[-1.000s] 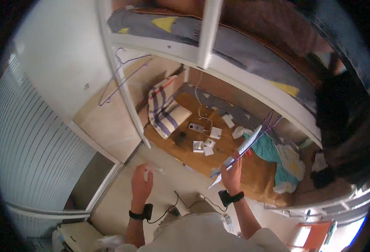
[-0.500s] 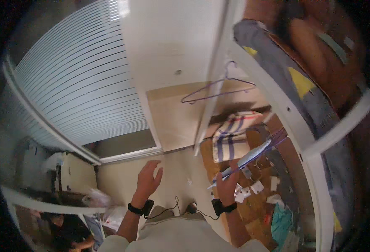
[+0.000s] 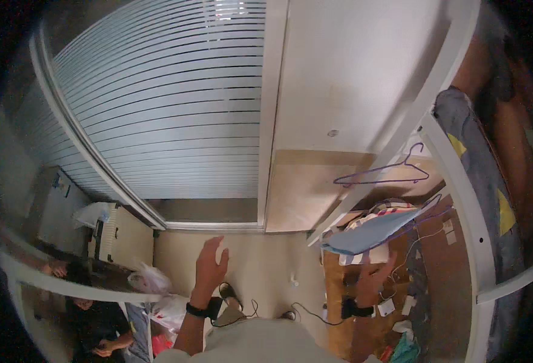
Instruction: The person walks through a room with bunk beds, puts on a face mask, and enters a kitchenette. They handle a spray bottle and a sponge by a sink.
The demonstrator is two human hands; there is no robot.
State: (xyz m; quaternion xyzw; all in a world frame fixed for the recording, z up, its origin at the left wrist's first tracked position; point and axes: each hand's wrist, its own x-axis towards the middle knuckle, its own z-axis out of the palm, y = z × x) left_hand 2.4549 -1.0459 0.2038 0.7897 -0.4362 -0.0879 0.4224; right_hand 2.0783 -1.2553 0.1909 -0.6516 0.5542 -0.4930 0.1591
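My left hand (image 3: pixel 211 269) is raised over the floor, fingers and thumb apart, holding nothing. My right hand (image 3: pixel 375 279) is beside the lower bunk with its fingers stretched upward and a little blurred. Just above it hangs a light blue flat piece (image 3: pixel 369 232), seemingly cloth, tilted, with thin purple hanger edges along it. I see no grip on it, and a small gap seems to part them. Higher up, an unloaded purple clothes hanger (image 3: pixel 384 180) hangs by the white bed frame (image 3: pixel 399 109). A dark band with a cable sits on each wrist.
A checked pillow (image 3: pixel 354 260) lies on the brown lower bunk (image 3: pixel 339 302), with small white items and a teal cloth (image 3: pixel 407 348). A person's legs (image 3: pixel 514 157) rest on the upper bunk. At left are a striped glass door (image 3: pixel 170 109), plastic bags (image 3: pixel 151 281) and a seated person (image 3: pixel 100 330).
The view has turned left, shifting the room rightward. My right hand has come off the light blue piece, which now shows more of its flat side. My left hand stays open.
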